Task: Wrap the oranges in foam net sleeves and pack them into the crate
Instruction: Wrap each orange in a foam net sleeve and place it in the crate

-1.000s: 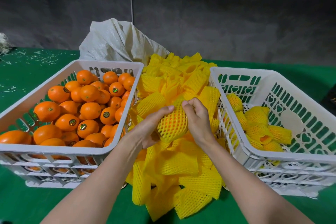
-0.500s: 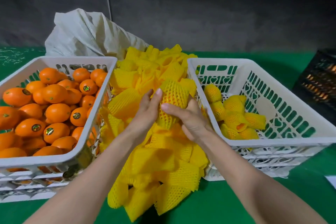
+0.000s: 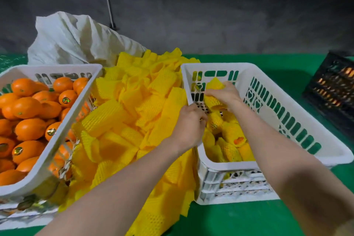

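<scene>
Moved the netted orange [image 3: 213, 100] from above the sleeve pile [image 3: 134, 111] at centre frame into the white crate [image 3: 268, 67] at right, gripped by the right hand [image 3: 223, 95] alone. Let go with the left hand [image 3: 189, 122], now at the crate's left rim.

A green-covered table [image 3: 229, 220] carries everything. On its left stands a white crate of oranges [image 3: 57, 67], on its right a second white crate [image 3: 210, 66]. A loose pile of yellow foam net sleeves [image 3: 134, 113] lies between them, touching both. A white sack [image 3: 72, 40] sits behind, and a black crate [image 3: 333, 86] at the far right.
</scene>
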Available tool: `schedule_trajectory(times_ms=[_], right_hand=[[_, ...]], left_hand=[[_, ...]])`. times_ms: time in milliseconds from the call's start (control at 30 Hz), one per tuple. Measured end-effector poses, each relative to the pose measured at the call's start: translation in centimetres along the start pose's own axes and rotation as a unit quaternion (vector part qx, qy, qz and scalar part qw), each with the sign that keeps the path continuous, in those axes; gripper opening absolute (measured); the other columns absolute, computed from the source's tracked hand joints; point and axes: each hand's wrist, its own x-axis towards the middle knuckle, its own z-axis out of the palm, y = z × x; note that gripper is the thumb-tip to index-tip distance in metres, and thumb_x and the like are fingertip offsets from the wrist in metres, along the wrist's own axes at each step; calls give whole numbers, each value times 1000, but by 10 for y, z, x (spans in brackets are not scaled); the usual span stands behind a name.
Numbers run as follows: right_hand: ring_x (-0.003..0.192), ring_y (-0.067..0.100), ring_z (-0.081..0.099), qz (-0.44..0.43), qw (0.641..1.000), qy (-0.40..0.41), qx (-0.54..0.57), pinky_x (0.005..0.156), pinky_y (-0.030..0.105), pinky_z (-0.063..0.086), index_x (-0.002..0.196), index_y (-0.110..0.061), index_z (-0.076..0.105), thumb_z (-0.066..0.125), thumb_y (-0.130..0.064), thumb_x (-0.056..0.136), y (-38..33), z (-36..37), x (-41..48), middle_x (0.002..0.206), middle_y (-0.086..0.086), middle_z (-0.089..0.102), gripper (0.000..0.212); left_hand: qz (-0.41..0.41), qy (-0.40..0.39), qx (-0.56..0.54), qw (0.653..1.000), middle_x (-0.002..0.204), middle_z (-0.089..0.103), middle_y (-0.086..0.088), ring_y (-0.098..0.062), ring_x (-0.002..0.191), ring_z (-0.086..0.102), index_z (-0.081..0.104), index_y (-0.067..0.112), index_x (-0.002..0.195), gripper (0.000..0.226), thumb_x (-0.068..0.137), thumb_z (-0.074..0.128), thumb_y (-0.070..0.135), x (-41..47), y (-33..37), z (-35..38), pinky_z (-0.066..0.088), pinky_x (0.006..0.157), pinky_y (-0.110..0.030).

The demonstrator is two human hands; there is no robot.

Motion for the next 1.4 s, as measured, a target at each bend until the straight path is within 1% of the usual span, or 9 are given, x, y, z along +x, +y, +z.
schedule_trajectory(times_ms=[133,400,533,633,833,967,1100,1233,1400], right_hand=[[115,32,53,-8,979,-13,-205,82,37,46,141,-10,23,75,-42,71,14,27,26,134,12,49,93],[135,40,27,-82,951,-87,-286,106,47,31,148,-20,21,48,-13,90,17,63,30,151,19,22,65],[109,36,53,-260,954,40,-143,83,34,40,114,0,58,44,-13,96,-20,68,8,117,20,59,27],[100,35,57,-338,936,9,-99,73,31,35,102,-1,63,43,-21,98,-44,76,-11,103,18,65,29],[136,35,25,-263,827,-134,-479,110,57,10,128,-5,43,53,-40,91,-52,88,-18,135,17,46,52],[111,31,50,-344,776,-20,-528,110,53,14,94,-11,57,51,-6,85,-58,94,-32,101,11,62,12],[101,28,57,-380,719,-4,-582,103,46,29,93,-16,59,53,-10,85,-55,98,-47,98,7,63,12],[93,36,58,-406,780,17,-476,66,35,37,109,-13,55,46,-5,89,-75,90,-66,106,14,59,23],[85,29,49,-455,856,10,-246,65,31,28,95,-8,56,59,-4,79,-130,87,-111,94,9,56,17]], left_hand=[[-6,30,-4,1000,98,62,-17,-32,99,51,69,-2,89,17,86,53,-8,-2,-5,5,28,83,-21],[-31,35,-34,998,102,61,-18,-32,104,48,69,-3,94,19,85,53,-10,-3,-3,8,33,85,-23],[-29,34,-40,998,100,61,-21,-31,101,49,67,-6,92,18,83,53,-12,-4,-1,5,34,82,-25],[-14,27,-71,997,88,60,-23,-34,85,53,63,-10,79,15,73,51,-17,-3,3,0,34,71,-31],[-76,31,-145,986,87,61,-17,-16,81,45,63,-7,82,6,83,58,-7,-14,2,-16,30,62,-9],[-99,-4,-167,981,102,68,-12,-21,96,59,69,-2,94,13,88,58,2,-28,-4,-35,42,77,-23],[-132,38,-162,977,104,67,-1,-13,84,59,68,6,107,19,91,62,12,-44,-23,-78,42,64,-10],[-156,103,-168,968,102,68,-5,-10,86,58,69,7,105,17,92,62,13,-59,-59,-145,45,74,-22],[-228,187,-173,940,103,67,-9,-20,93,61,68,7,104,15,95,57,12,-81,-116,-214,51,79,-33]])
